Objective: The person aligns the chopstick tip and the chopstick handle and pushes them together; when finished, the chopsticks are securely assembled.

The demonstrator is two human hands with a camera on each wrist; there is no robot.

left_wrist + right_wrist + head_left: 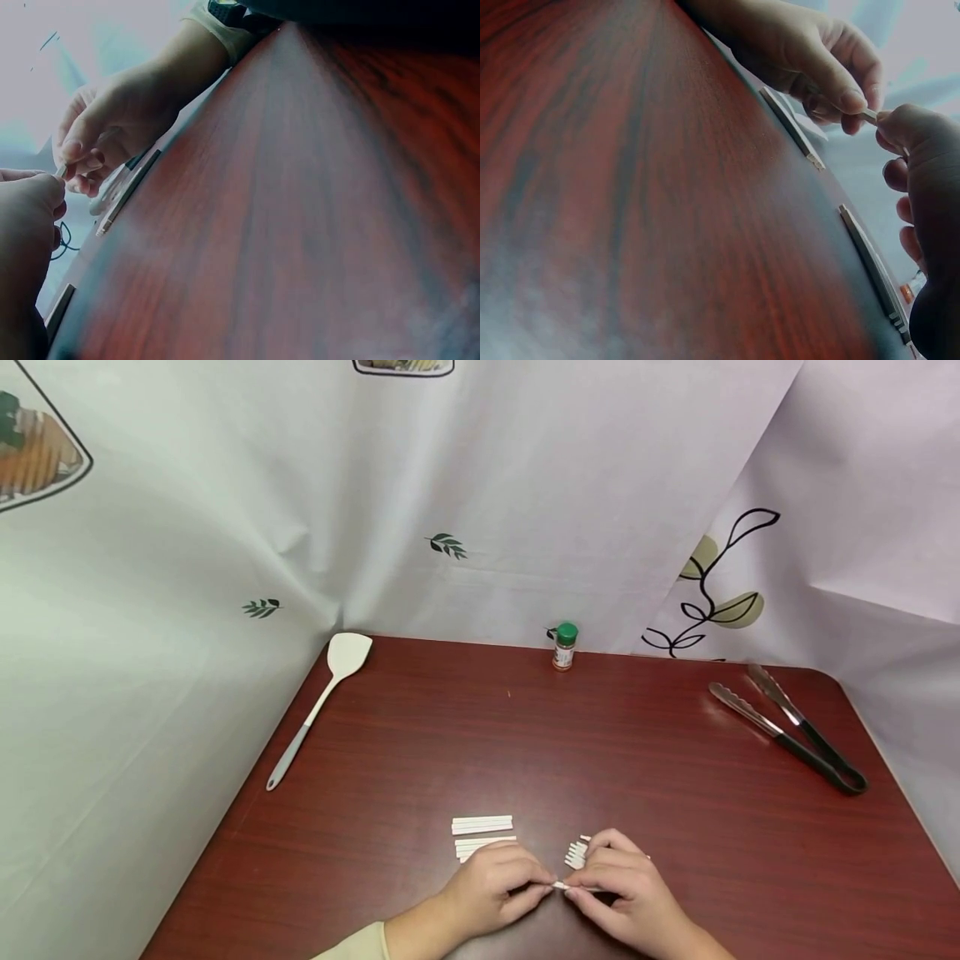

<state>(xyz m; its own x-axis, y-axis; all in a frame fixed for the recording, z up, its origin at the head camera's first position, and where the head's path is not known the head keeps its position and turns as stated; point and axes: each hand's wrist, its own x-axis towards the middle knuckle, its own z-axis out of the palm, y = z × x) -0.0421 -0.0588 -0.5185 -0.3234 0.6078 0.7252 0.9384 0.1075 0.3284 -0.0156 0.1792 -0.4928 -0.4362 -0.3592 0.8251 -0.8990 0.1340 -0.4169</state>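
Observation:
Near the front of the table my left hand (pixel 498 887) and right hand (pixel 630 892) meet at one thin white stick (pixel 560 886). The left thumb and fingertips pinch one end of it, and the right fingers pinch it just beside them. Part of the stick is hidden under the right hand. In the right wrist view a short bit of the stick (pixel 868 116) shows between both hands. Past the left hand lie two groups of white sticks, a farther row (pixel 482 824) and a nearer row (pixel 483 842) partly covered. More white sticks (pixel 576 853) lie behind the right hand, mostly hidden.
A white spatula (pixel 348 656) with a grey handle lies along the left edge of the dark red table (pixel 420 735). A green-capped spice jar (pixel 564 647) stands at the back, by the hanging cloth (pixel 495 460). Black-handled metal tongs (pixel 813 752) lie spread at the right.

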